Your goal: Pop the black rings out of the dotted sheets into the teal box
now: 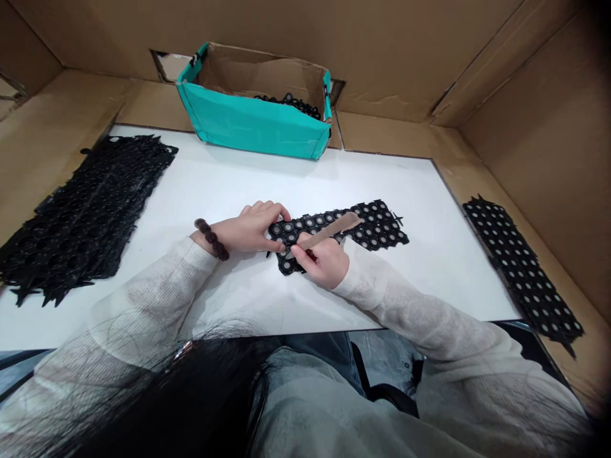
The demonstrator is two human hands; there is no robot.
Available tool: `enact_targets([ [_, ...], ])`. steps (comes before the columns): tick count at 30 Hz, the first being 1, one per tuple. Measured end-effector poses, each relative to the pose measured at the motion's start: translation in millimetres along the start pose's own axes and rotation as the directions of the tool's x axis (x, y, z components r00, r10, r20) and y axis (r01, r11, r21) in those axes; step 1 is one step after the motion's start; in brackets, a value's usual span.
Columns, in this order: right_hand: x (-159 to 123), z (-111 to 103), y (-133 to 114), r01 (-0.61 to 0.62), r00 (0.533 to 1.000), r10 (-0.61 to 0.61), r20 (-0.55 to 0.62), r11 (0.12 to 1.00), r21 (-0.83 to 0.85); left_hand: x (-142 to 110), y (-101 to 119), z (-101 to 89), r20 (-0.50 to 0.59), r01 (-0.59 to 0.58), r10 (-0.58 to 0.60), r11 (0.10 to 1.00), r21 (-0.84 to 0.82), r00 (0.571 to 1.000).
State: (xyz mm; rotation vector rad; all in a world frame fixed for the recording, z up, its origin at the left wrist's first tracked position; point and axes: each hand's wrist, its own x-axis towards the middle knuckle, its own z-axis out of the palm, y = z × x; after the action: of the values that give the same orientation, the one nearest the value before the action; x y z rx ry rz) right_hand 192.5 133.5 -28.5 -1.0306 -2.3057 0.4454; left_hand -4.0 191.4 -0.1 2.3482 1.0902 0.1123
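Observation:
A black sheet of round cups (377, 232) lies on the white tabletop, most cups with a pale grey disc in the middle. My left hand (252, 228) grips its left end, thumb at the near side and index finger curled at the far edge. In my right hand (327, 262), closed fingers hold a slim tool with a brown wrapped handle (334, 229). The handle points up to the right, over the sheet. The tool's working end is down among the cups near my left thumb; its exact shape cannot be made out.
A stack of black cup sheets (90, 210) lies at the left. Another sheet with pale discs (522, 267) rests along the right edge. Behind stands a teal-covered cardboard box (252, 124) with small black ring-shaped pieces (296, 104) inside. Cardboard walls (382, 57) enclose the white table (229, 172).

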Motion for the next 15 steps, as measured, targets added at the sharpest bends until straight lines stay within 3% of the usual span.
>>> enact_targets([
  [7,-7,-7,-1,-0.010,1.000,0.010,-0.010,1.000,0.018,1,-2,1.3,-0.002,-0.015,0.015,1.000,0.024,1.000],
  [15,-7,-2,-13,-0.178,0.973,0.202,-0.114,0.965,0.193,-1,2,-4.4,0.022,-0.012,0.011,0.999,0.053,1.000],
])
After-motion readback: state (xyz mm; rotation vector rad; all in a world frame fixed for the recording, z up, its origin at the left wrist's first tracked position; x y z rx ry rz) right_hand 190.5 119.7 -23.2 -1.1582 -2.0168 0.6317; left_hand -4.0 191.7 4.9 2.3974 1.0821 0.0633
